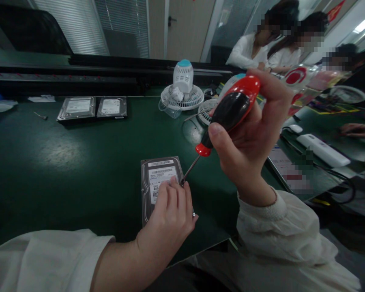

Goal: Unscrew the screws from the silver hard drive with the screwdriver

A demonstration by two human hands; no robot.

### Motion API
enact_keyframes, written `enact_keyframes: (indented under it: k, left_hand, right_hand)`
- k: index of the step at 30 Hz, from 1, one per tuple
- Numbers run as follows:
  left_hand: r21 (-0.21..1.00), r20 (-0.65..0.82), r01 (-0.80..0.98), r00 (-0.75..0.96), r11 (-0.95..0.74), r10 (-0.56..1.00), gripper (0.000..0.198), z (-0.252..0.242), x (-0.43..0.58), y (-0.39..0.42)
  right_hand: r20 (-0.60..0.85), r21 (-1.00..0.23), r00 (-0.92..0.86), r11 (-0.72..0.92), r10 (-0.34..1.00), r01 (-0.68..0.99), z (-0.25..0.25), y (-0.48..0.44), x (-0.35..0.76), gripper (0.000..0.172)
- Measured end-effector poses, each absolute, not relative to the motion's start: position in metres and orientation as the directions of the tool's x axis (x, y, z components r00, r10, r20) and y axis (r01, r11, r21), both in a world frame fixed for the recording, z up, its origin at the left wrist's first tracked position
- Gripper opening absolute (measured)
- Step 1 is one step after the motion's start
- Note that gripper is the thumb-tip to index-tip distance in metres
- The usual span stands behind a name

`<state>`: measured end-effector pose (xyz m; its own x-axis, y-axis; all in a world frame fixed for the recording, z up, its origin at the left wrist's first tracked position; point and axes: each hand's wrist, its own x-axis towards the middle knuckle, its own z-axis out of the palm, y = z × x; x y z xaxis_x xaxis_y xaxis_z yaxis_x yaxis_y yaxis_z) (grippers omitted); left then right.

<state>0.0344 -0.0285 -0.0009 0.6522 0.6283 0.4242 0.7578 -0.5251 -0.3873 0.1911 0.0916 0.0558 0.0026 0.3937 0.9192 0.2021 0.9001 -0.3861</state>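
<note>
A hard drive (146, 174) with a white label lies on the green table, near its front edge. My left hand (173, 207) rests over the drive's lower right part, fingers close together on its right edge, and covers much of it. In my right hand (249, 129) is a red and black screwdriver (232, 109), gripped by the handle. Its shaft slants down to the left, and the tip meets the drive's right edge beside my left fingertips. Whether the tip sits in a screw cannot be made out.
Two more drives (79, 106) (112, 106) lie at the back left. White fans (183, 79) stand behind. A small dish (194, 132) holds tiny parts. To the right are a phone-like device (287, 168), a power strip (322, 150), cables and several people.
</note>
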Motion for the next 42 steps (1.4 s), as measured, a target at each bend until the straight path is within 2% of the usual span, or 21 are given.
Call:
enact_keyframes:
  k: [7,18,23,28,34,42]
  left_hand:
    - [-0.389,0.418,0.756,0.654,-0.526,0.631,0.067,-0.0007,0.0339,-0.028]
    - [-0.428,0.423,0.756,0.651,-0.495,0.63,0.065,0.0003,0.0347,-0.028]
    - [-0.434,0.415,0.753,0.655,-0.495,0.632,0.062,0.0015,0.0343,-0.0283]
    - [-0.446,0.407,0.746,0.661,-0.494,0.63,0.063,0.0026,0.0348,-0.0279]
    - [-0.436,0.392,0.739,0.669,-0.513,0.631,0.066,0.0023,0.034,-0.0273]
    - [-0.41,0.387,0.748,0.661,-0.523,0.642,0.065,-0.0004,0.0333,-0.0289]
  right_hand:
    - [0.944,-0.324,0.007,0.925,0.329,0.198,0.0571,0.0952,0.1936,0.057]
    - [0.934,-0.348,-0.02,0.918,0.357,0.189,0.0561,0.0967,0.1938,0.059]
    - [0.945,-0.321,-0.015,0.934,0.327,0.155,0.0567,0.0952,0.1935,0.061]
    - [0.912,-0.401,0.012,0.884,0.41,0.242,0.0565,0.0918,0.1925,0.055]
    - [0.935,-0.348,0.012,0.913,0.354,0.211,0.0573,0.0933,0.1929,0.059]
    - [0.938,-0.335,-0.012,0.918,0.345,0.214,0.057,0.0958,0.1945,0.059]
